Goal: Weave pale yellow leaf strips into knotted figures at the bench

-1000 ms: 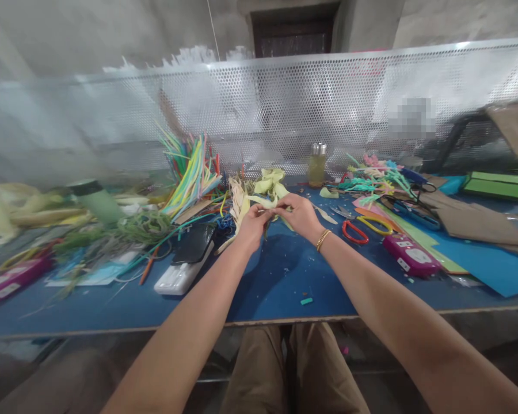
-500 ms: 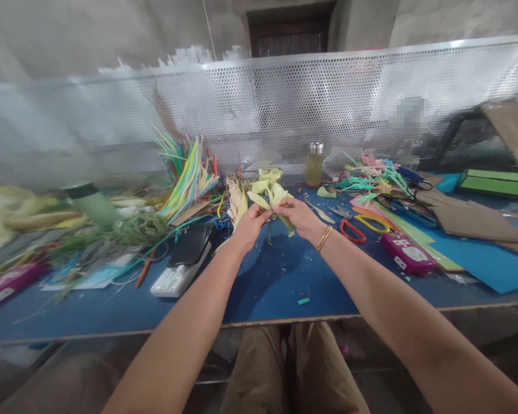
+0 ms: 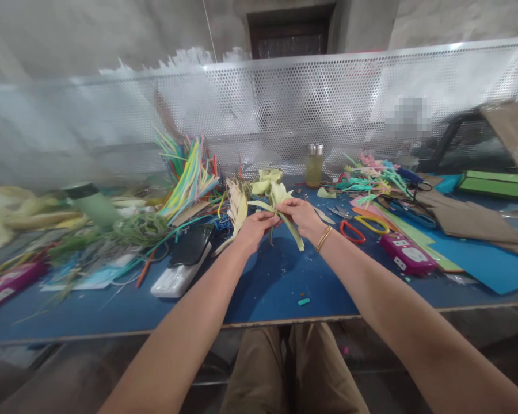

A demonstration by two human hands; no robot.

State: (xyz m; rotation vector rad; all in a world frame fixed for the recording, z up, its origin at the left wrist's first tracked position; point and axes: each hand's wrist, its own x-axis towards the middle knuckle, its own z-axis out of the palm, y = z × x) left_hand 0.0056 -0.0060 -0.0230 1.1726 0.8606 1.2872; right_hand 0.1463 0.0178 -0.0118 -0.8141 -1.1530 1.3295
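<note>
Above the middle of the blue table, both hands pinch a pale green corn husk [image 3: 278, 193] folded into a flower-like shape. My left hand [image 3: 257, 226] closes thumb and fingers at its base. My right hand [image 3: 301, 216] grips the same base from the other side, and a loose husk strip [image 3: 294, 234] hangs down below its fingers. The fingertips of both hands meet, so the exact pinch point is hidden. Just left of the work lies a dry, cream-coloured husk bunch [image 3: 237, 206]. Another light green husk piece [image 3: 267, 177] shows behind the held one.
Right of my hands lie scissors with red and yellow handles [image 3: 371, 224] and a magenta box [image 3: 408, 253]. A phone [image 3: 190, 246] rests on a white power strip [image 3: 172, 280] at left. Behind stand a glass bottle [image 3: 315, 167], colourful pipe cleaners [image 3: 187, 178] and a perforated metal panel [image 3: 285, 109].
Both hands have shifted slightly lower while keeping their pinch. The husk strip under my right hand now hangs longer and angles down to the right.
</note>
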